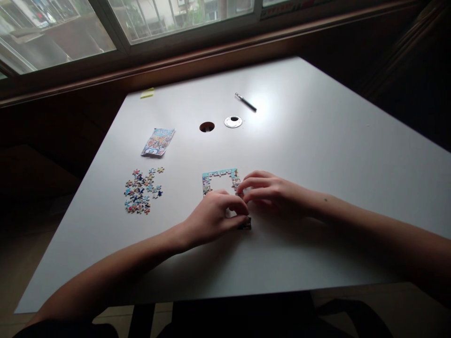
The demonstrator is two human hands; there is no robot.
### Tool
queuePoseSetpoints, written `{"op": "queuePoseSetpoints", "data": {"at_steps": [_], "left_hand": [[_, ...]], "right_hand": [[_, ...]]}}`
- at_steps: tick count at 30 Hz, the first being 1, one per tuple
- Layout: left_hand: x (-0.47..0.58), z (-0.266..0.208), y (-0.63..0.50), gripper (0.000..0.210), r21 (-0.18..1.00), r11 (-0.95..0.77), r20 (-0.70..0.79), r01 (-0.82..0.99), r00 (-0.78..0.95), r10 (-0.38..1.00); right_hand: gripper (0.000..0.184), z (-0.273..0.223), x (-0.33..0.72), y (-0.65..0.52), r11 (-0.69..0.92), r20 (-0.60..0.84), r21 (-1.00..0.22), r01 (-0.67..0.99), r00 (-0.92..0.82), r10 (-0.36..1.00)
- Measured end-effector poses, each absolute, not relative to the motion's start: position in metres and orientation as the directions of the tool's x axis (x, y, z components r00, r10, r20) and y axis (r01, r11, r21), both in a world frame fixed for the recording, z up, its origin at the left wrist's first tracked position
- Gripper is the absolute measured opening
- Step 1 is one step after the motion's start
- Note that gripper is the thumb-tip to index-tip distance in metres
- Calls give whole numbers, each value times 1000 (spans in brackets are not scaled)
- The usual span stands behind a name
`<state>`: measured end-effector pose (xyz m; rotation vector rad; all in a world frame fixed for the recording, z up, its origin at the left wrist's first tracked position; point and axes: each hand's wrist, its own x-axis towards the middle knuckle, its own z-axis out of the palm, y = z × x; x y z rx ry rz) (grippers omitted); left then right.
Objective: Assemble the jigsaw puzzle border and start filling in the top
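Note:
A partly joined jigsaw puzzle (220,172) lies on the white table, a rectangular border with a light blue top edge and a bare middle. My left hand (216,213) reaches over its lower part, thumb and forefinger curled together at the lower right corner, on the dark puzzle pieces (247,225) there. Against the right side of the border, my right hand (268,190) has its fingers bent and closed on the edge pieces. My left hand covers most of the bottom edge. What exactly lies between the fingertips is too small to make out.
Left of the puzzle is a pile of loose puzzle pieces (138,193). Behind it lies a colourful printed packet (158,142). Farther back are a round table hole (206,127), its silver cover (232,123), a pen (245,102) and a yellow sticky note (147,93).

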<state>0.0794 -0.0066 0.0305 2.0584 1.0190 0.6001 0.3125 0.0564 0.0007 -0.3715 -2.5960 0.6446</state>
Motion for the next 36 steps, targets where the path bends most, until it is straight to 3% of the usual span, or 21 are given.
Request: {"op": "queuePoseSetpoints", "data": {"at_steps": [15, 24, 32, 36], "left_hand": [[82, 18, -8, 6, 704, -512, 160, 492, 593, 789], [77, 21, -3, 8, 546, -653, 269, 525, 628, 730], [73, 29, -14, 23, 175, -790, 255, 588, 748, 613], [78, 25, -21, 21, 71, -819, 273, 570, 778, 565]], "right_hand": [[23, 0, 312, 56, 867, 357, -477, 147, -869, 344], [26, -2, 313, 57, 867, 355, -476, 148, -870, 343], [24, 0, 311, 56, 866, 365, -479, 143, -865, 344], [15, 0, 309, 54, 862, 371, -482, 154, -856, 360]]}}
